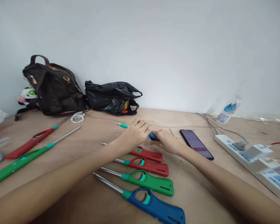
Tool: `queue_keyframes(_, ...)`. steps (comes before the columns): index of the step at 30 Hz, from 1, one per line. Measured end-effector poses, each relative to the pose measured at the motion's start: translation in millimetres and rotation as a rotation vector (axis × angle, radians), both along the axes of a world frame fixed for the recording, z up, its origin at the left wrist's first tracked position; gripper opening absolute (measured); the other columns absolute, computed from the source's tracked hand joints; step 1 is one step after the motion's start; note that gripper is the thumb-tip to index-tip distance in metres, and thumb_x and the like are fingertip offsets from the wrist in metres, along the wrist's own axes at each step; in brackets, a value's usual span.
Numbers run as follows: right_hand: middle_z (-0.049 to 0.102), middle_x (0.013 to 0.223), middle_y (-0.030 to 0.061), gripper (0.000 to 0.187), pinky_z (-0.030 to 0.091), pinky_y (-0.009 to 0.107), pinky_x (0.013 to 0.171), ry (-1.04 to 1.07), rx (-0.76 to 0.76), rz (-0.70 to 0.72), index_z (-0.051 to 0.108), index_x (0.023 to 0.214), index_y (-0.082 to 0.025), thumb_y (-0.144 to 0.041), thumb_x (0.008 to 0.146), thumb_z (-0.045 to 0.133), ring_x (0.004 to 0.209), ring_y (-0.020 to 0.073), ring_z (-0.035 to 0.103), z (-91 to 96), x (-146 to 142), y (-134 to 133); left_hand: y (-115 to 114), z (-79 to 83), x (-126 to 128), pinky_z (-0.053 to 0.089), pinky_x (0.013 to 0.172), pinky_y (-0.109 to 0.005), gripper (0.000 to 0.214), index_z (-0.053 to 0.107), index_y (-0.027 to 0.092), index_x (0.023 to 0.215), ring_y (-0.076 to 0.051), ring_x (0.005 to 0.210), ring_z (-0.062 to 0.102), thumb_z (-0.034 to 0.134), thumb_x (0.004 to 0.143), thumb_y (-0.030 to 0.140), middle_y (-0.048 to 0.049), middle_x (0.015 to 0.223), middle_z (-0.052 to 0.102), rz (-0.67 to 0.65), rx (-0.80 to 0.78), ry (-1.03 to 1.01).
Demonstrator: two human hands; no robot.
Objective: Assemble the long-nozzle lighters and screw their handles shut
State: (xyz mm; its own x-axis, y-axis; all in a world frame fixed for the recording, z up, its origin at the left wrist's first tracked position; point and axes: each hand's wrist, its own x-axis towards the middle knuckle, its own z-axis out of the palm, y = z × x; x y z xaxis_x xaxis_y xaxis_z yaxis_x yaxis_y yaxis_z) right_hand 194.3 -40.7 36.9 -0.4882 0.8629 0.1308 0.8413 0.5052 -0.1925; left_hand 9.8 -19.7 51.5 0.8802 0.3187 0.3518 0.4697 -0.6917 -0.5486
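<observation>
Both hands meet at the middle of the table on one blue-handled stick lighter. Its teal collar and metal tip poke out to the left. My left hand curls over the lighter's front part, fingers closed. My right hand grips the blue handle end. Just in front of the hands lies a row of lighters: a red one, a second red one, a green one and a blue one, all with metal tubes pointing left.
A long red lighter and a long green lighter lie at the left. A brown bag and black plastic bag stand by the wall. A phone and white power strip are at the right.
</observation>
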Motion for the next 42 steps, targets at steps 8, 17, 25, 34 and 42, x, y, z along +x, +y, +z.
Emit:
queue_keyframes(8,0.070,0.084,0.0102,0.009,0.036,0.025,0.059,-0.030,-0.016,-0.031,0.060,0.089,-0.015,-0.024,0.087,0.061,0.075,0.0214,0.065,-1.7,-4,-5,6,8.6,-15,0.033,0.081,-0.037,0.024,0.061,0.013,0.101,-0.028,0.096,0.054,0.059,0.091,0.035,-0.0121,0.099,0.064,0.044,-0.065,0.007)
queue_keyframes(17,0.071,0.089,0.0120,0.011,0.040,0.026,0.061,-0.154,0.004,-0.054,0.061,0.092,-0.013,-0.024,0.089,0.061,0.080,0.0236,0.067,5.9,-5,-10,31,20.0,-93,0.029,0.077,-0.029,0.032,0.064,0.019,0.090,-0.018,0.079,0.058,0.040,0.099,0.038,-0.0032,0.085,0.070,0.079,-0.440,-0.025)
queue_keyframes(25,0.072,0.091,0.0152,0.017,0.041,0.027,0.060,-0.241,0.072,-0.025,0.060,0.097,-0.012,-0.027,0.092,0.058,0.082,0.0258,0.069,3.3,-9,-11,10,17.2,-61,0.031,0.076,-0.031,0.032,0.061,0.017,0.079,-0.016,0.063,0.056,0.040,0.100,0.030,-0.0005,0.070,0.067,0.029,-0.448,-0.002)
queue_keyframes(34,0.071,0.086,0.0145,0.017,0.041,0.029,0.057,-0.258,0.134,0.022,0.059,0.099,-0.012,-0.027,0.093,0.053,0.076,0.0276,0.069,-6.9,-9,-12,0,-8.2,-33,0.034,0.078,-0.036,0.042,0.062,0.015,0.075,-0.019,0.061,0.059,0.036,0.102,0.032,-0.0047,0.070,0.066,-0.077,-0.220,0.042)
queue_keyframes(42,0.070,0.084,0.0131,0.015,0.040,0.029,0.058,-0.216,0.076,0.050,0.059,0.092,-0.013,-0.027,0.093,0.053,0.077,0.0266,0.068,-4.7,-9,-14,-3,-7.8,-32,0.033,0.070,-0.034,0.035,0.062,0.015,0.077,-0.019,0.060,0.058,0.041,0.101,0.031,-0.0038,0.071,0.067,-0.048,-0.218,0.042)
